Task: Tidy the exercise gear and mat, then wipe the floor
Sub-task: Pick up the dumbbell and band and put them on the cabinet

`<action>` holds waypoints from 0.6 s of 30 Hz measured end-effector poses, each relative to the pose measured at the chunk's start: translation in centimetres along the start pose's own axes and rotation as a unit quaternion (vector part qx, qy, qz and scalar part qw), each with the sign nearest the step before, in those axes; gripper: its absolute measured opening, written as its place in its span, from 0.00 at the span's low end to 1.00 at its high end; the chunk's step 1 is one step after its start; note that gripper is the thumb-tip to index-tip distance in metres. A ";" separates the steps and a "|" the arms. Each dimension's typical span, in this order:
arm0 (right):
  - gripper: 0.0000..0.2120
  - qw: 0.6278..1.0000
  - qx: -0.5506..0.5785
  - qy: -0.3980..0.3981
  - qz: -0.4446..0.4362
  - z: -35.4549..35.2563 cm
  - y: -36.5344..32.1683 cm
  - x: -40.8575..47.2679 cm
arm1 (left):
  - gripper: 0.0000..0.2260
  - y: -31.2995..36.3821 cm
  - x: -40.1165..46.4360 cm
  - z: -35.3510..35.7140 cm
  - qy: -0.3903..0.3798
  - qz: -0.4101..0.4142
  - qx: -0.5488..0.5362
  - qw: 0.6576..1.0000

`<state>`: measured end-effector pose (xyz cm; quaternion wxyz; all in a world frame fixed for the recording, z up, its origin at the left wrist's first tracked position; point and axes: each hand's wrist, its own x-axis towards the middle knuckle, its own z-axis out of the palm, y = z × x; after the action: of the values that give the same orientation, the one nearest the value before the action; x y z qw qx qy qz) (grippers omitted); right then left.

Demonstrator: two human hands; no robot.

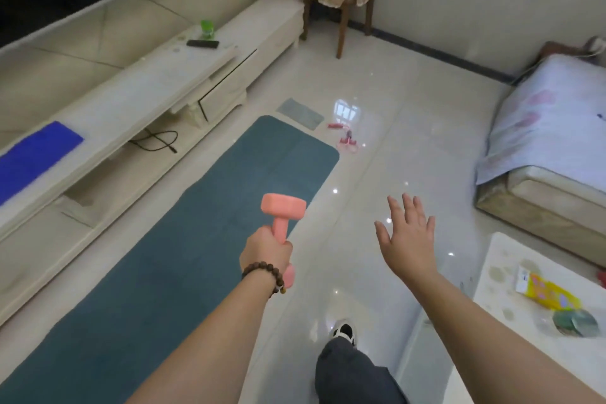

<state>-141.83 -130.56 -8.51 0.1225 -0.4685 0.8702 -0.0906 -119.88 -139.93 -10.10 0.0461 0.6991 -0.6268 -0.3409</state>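
One pink dumbbell [282, 218] is gripped in the left hand [266, 251] above the mat [183, 223]; the right hand [408, 238] hangs spread, holding nothing. Pink gear [346, 138] beyond the mat is blurred; a cloth [300, 113] lies near it.

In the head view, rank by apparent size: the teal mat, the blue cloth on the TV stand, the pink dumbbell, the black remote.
1. teal mat, by far the largest.
2. blue cloth.
3. pink dumbbell, held in the left hand; partly hidden and nearer the camera, so its rank is unsure.
4. black remote, smallest, but farthest.
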 end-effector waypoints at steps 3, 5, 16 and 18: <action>0.27 1.000 0.002 0.004 0.006 -2.6 3.8 5.6 | 0.02 6.8 2.5 1.8 0.006 0.007 -0.013 1.000; 0.27 1.000 0.001 0.012 0.009 -3.9 5.9 9.0 | 0.03 10.7 4.2 2.7 0.011 0.011 -0.016 1.000; 0.27 1.000 0.020 -0.005 0.014 -5.5 10.4 25.4 | 0.01 23.8 16.1 6.0 0.018 0.005 0.001 1.000; 0.27 1.000 0.018 -0.004 0.010 -5.4 10.8 29.6 | 0.02 25.8 19.4 6.6 0.019 0.003 -0.002 1.000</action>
<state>-167.68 -149.25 -10.12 0.1349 -0.4576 0.8728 -0.1032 -145.59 -160.53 -10.58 0.0606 0.7037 -0.6268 -0.3290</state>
